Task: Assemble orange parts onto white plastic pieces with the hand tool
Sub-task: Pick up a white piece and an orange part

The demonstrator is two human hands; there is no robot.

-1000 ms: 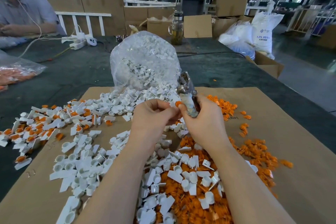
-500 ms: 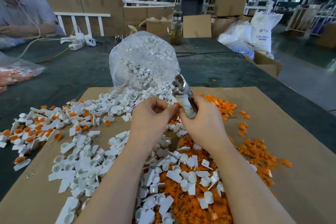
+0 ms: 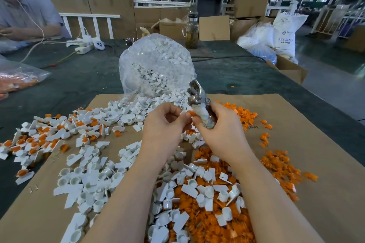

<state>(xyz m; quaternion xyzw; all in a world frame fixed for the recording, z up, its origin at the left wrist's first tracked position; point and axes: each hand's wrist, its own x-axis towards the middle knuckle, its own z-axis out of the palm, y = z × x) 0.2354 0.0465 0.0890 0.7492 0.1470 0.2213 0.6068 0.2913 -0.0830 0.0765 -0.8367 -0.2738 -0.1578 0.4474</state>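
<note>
My right hand point(image 3: 219, 130) grips the tape-wrapped handle of a metal hand tool point(image 3: 197, 100), whose silver head points up and away. My left hand point(image 3: 166, 124) pinches a small white plastic piece with an orange part point(image 3: 191, 113) at its fingertips, held right against the right hand's fingers. Both hands hover above a sheet of cardboard point(image 3: 296, 144). Loose white plastic pieces point(image 3: 88, 173) cover its left and middle. A heap of orange parts point(image 3: 272, 165) lies to the right and under my forearms. White pieces fitted with orange parts point(image 3: 35, 140) lie at the far left.
A clear bag of white pieces point(image 3: 156, 65) stands just behind my hands, spilling onto the cardboard. A bag of orange parts point(image 3: 17, 81) lies at the left edge. Another person point(image 3: 25, 16) sits at the far left. A glass bottle point(image 3: 191, 31), a power strip point(image 3: 87, 45) and boxes stand further back.
My hands have stayed together above the cardboard. The tool's head has tilted slightly left, and the orange part now shows between the fingertips.
</note>
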